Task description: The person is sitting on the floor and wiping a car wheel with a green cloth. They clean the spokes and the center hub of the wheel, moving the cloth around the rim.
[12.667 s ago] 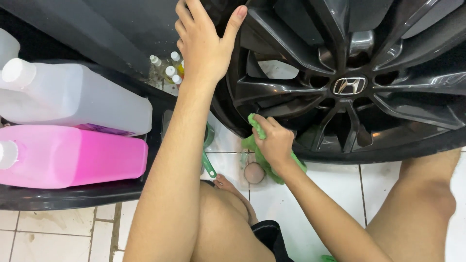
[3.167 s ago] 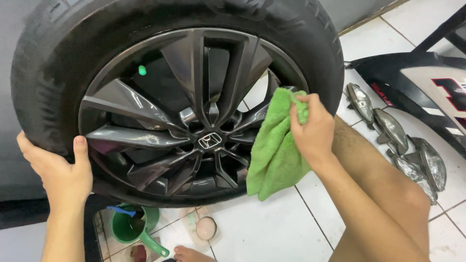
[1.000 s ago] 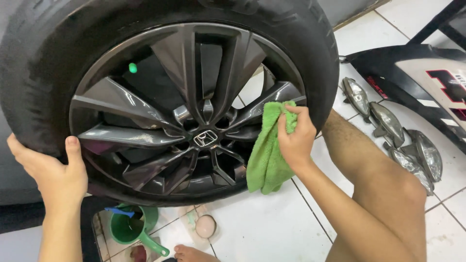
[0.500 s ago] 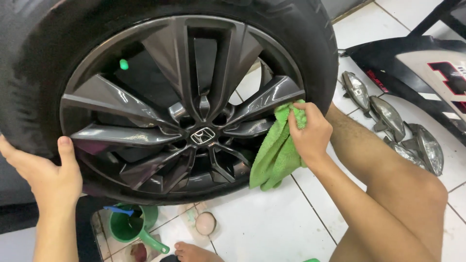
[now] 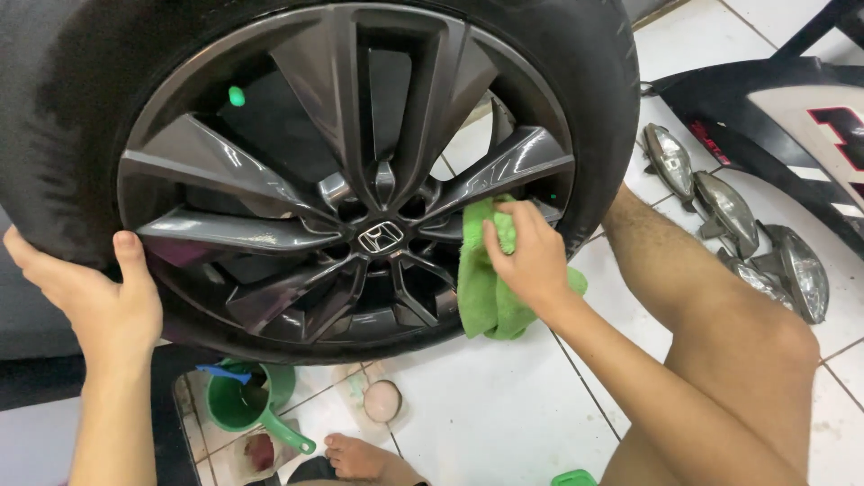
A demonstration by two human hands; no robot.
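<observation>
A car wheel stands upright on the tiled floor, a black tyre (image 5: pixel 594 81) around a dark grey spoked rim (image 5: pixel 270 234). My right hand (image 5: pixel 531 256) grips a green cloth (image 5: pixel 481 288) and presses it against the rim's lower right spokes, just right of the centre cap (image 5: pixel 380 237). My left hand (image 5: pixel 94 301) holds the tyre's lower left edge, thumb on the sidewall. A small green valve cap (image 5: pixel 237 95) shows between spokes at the upper left.
A green cup (image 5: pixel 238 396) with a handle and a small round pad (image 5: pixel 382 400) lie on the floor under the wheel, near my foot (image 5: pixel 360 457). Several headlight units (image 5: pixel 729 211) and a black and white body panel (image 5: pixel 792 117) lie at right. My bent leg (image 5: pixel 720 333) fills the lower right.
My right hand has slid the green cloth left and inward along the rim toward the centre cap. The view has moved closer to the wheel. My left hand keeps its hold on the tyre.
</observation>
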